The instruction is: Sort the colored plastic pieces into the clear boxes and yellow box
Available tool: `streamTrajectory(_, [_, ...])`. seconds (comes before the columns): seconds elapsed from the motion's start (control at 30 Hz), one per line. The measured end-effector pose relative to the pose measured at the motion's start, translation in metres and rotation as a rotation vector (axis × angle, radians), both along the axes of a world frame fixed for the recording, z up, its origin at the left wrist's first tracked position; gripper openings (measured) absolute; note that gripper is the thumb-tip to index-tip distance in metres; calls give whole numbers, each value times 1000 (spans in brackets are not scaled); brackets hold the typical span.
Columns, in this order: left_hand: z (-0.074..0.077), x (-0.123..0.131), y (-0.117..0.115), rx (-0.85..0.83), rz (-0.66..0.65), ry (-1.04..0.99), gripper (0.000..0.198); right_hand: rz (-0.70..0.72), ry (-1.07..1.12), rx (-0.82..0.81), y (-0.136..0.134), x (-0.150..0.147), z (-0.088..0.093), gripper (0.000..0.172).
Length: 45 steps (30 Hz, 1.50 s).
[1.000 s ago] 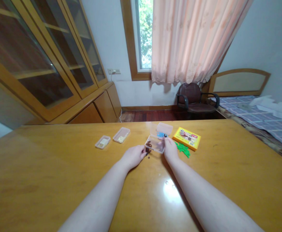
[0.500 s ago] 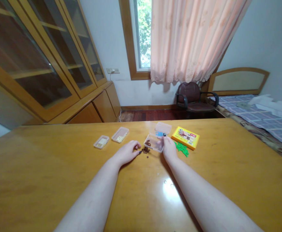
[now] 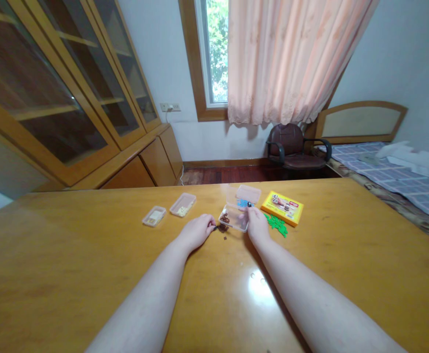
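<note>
Clear plastic is the material of the open container (image 3: 239, 221), which is grasped at its right edge by the right hand (image 3: 257, 224), probably so that it is made steady close to the brown pieces (image 3: 223, 228) on the worktop (image 3: 214, 294). By the curled left hand (image 3: 199, 230) the left side of these pieces is reached (whether any is pinched cannot be told). Green pieces (image 3: 277, 226) are placed near the yellow box (image 3: 283, 208), perhaps so that colours are not mixed.
</note>
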State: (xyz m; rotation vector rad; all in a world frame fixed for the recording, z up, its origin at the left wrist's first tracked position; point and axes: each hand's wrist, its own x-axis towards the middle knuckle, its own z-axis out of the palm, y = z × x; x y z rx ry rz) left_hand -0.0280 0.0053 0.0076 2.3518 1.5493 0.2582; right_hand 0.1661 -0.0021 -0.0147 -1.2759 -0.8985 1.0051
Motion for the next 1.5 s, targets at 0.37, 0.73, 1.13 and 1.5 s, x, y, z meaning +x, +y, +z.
streamTrajectory(0.37, [10,8,-4,246,141,-126,23,27,-91,-7,0,0,0,29])
streamTrajectory(0.73, [10,13,-8,144,56,-299,23,33,5,-21,2,-1,-1,30])
streamTrajectory(1.13, [0,13,-3,58,-99,-127,20,-83,57,-6,-2,-1,13,31])
streamTrajectory(1.5, [1,12,-6,110,-64,-113,27,-67,61,-4,-1,0,10,33])
